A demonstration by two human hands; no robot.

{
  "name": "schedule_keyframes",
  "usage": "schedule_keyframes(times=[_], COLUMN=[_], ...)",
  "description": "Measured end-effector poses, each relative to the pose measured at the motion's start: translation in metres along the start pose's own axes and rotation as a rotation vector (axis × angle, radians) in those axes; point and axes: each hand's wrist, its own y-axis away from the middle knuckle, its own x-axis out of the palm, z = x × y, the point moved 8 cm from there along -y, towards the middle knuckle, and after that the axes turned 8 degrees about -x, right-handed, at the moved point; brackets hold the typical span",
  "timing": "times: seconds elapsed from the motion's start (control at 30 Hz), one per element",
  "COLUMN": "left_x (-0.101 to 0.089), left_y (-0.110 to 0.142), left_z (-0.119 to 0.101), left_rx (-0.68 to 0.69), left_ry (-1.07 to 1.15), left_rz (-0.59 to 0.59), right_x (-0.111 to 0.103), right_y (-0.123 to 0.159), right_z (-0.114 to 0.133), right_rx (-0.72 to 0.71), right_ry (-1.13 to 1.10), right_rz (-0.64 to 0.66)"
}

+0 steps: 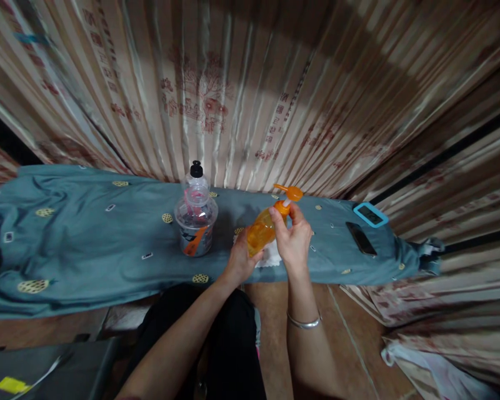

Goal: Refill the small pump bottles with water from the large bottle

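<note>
A clear pump bottle (261,232) of amber liquid is held tilted above the cloth, its orange pump top (292,193) leaning up to the right. Around the lower part of the bottle my left hand (241,256) is closed. My right hand (294,236) grips the orange collar just below the pump head, thumb on the near side. Partly hidden under the bottle and hands lies a white paper or cloth piece (271,255). To the left stands a clear plastic tub (195,230) with an orange and dark label; behind it is a clear bottle with a black cap (196,169).
A blue-green patterned cloth (120,233) covers the long narrow surface. At its right end lie a blue-framed digital timer (370,214) and a dark phone (360,239). Pleated curtains (241,100) hang close behind. A dark surface (54,369) stands at lower left.
</note>
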Motion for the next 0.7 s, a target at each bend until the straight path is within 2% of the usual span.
schedule_keyframes(times=[0.1,0.2,0.37,0.53,0.6,0.7], left_x=[-0.001,-0.002,-0.002,-0.002,-0.003,-0.005], left_y=[-0.001,-0.001,-0.003,-0.006,-0.006,-0.006], left_z=[0.0,0.0,-0.001,0.0,0.0,-0.001], left_rx=[-0.014,-0.033,-0.033,-0.001,0.012,0.034], left_ry=[-0.026,-0.051,-0.056,-0.046,-0.047,-0.041], left_rz=[0.023,0.022,-0.006,-0.003,-0.005,-0.012], right_x=[-0.003,-0.003,0.022,0.048,0.049,0.041], right_y=[0.009,0.029,0.068,0.085,0.087,0.09], right_z=[-0.022,-0.061,-0.113,-0.136,-0.141,-0.145], right_rx=[0.03,0.132,0.312,0.461,0.494,0.5], right_ry=[-0.072,-0.035,0.188,0.275,0.27,0.231], right_rz=[0.027,0.046,0.194,0.372,0.395,0.361])
